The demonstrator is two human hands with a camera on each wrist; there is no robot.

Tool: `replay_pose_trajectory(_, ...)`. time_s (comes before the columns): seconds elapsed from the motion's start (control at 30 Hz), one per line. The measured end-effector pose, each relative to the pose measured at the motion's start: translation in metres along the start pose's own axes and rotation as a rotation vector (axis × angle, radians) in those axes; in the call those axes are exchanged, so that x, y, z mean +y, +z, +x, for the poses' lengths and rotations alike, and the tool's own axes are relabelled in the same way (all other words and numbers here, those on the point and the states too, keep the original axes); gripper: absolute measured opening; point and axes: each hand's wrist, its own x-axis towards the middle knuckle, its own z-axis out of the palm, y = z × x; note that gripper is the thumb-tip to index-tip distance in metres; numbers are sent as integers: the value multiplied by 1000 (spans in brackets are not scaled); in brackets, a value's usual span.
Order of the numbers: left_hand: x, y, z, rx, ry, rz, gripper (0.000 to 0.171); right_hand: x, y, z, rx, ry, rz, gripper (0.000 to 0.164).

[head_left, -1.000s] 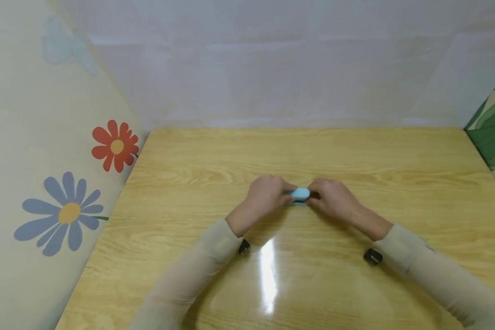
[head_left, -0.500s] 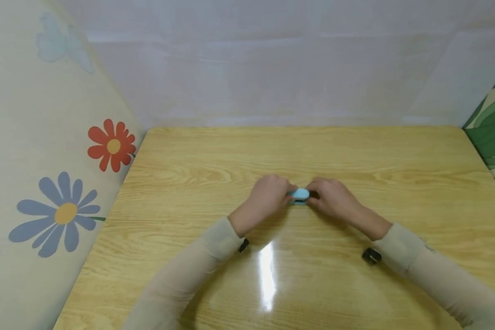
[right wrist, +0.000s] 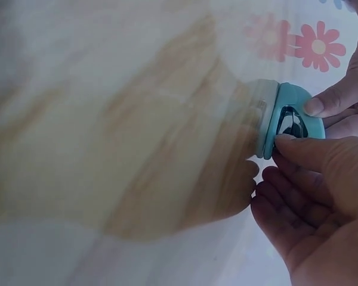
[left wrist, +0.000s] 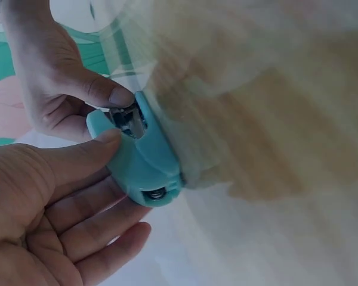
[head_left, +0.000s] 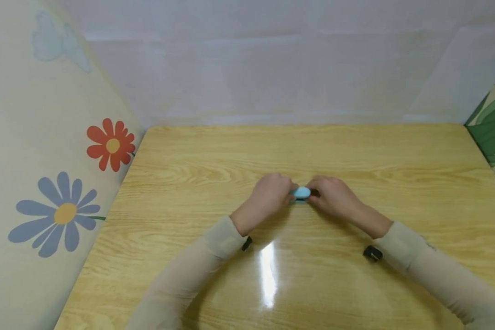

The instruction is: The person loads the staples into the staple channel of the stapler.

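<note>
Two hands hold a small light-blue plastic stapler [head_left: 300, 193] between them, low over a glossy light wooden table [head_left: 354, 151].

The left hand [head_left: 268, 196] grasps one end of the stapler, thumb pressed on its upper shell and fingers curved beneath. The right hand [head_left: 334, 197] pinches the opposite end, thumb tip at the metal-lined opening. The stapler sits directly between the fingertips of both hands, touching each. Both forearms wear beige sleeves [head_left: 198, 270]. Beyond the left hand, a wall panel [head_left: 37, 137] shows painted red and blue flowers.
</note>
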Motion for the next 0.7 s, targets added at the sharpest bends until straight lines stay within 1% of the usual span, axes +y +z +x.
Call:
replay_pose_trajectory(0.17, -9, 6, -5, 6, 6, -86, 29, 1, 3, 0, -20, -7, 1, 14)
replay_pose_trajectory(0.3, -14, 9, -10, 38, -12, -140, 32, 0, 4, 0, -27, -8, 3, 14)
replay_pose_trajectory(0.5, -15, 10, -14, 74, -32, -171, 32, 0, 2, -1, -35, -15, 3, 16)
replay_pose_trajectory(0.63, -15, 10, -15, 76, -42, -163, 34, 1, 1, -1, -44, -16, -1, 16)
replay_pose_trajectory(0.7, -16, 9, -17, 68, -60, -150, 37, 3, -1, -3, -52, -15, -9, 18)
